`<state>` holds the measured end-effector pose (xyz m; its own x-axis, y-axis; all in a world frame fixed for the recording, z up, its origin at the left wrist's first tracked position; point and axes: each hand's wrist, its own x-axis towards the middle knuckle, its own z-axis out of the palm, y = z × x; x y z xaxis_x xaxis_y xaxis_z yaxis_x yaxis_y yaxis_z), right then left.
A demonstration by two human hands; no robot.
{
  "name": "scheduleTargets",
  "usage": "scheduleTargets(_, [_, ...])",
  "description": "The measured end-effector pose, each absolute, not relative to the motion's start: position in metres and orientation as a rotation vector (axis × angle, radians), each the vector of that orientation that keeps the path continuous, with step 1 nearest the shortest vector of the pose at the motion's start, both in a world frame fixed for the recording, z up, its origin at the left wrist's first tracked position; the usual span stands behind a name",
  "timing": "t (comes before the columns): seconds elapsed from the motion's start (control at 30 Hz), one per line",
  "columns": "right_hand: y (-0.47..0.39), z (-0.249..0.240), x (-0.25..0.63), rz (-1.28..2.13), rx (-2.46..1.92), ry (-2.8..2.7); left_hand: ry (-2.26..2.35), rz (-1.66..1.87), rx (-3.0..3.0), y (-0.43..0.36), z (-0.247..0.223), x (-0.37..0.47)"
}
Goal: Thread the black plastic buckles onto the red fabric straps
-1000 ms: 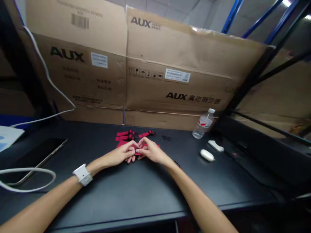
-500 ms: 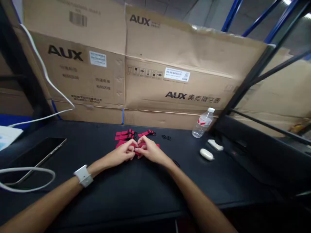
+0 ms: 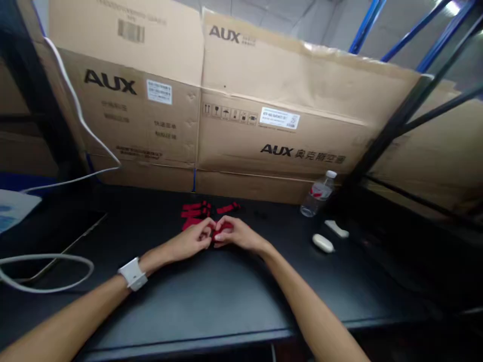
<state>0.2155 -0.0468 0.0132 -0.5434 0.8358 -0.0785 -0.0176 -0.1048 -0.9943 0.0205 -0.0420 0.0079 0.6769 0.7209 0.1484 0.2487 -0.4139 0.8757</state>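
Note:
My left hand (image 3: 196,238) and my right hand (image 3: 238,234) meet over the black table, their fingertips nearly touching. Both hands are closed in a pinch on a red webbing strap (image 3: 216,235), of which a small part shows between the fingers. The fingers hide the rest, and any buckle at that spot cannot be made out. Just behind my left hand lies more red webbing (image 3: 189,222). Past it are red straps with black buckles (image 3: 196,209), side by side. Another red strap with a black buckle (image 3: 228,207) lies behind my right hand.
Small black buckles (image 3: 260,214) show faintly to the right. A plastic bottle (image 3: 318,195), a white oval object (image 3: 323,243) and a white elongated piece (image 3: 337,229) stand farther right. Left are a phone (image 3: 71,241) and a white cable (image 3: 85,259). Cardboard boxes (image 3: 234,141) wall the back.
The view has shifted slightly, and the picture's brightness has changed. Both hands stay together on the strap; the right fingers have shifted a little, and more red shows between them.

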Motion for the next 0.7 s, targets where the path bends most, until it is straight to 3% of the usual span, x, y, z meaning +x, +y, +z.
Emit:
scheduleTargets(0.43, [-0.044,0.008,0.212,1.538,-0.905,-1.608,0.580,0.662,1.404,-0.029,-0.003,0.020])
scheduleTargets(0.7, [-0.048,0.009,0.211,0.808,-1.016,-2.036,0.655,0.920,1.349,-0.024,0.004,0.014])
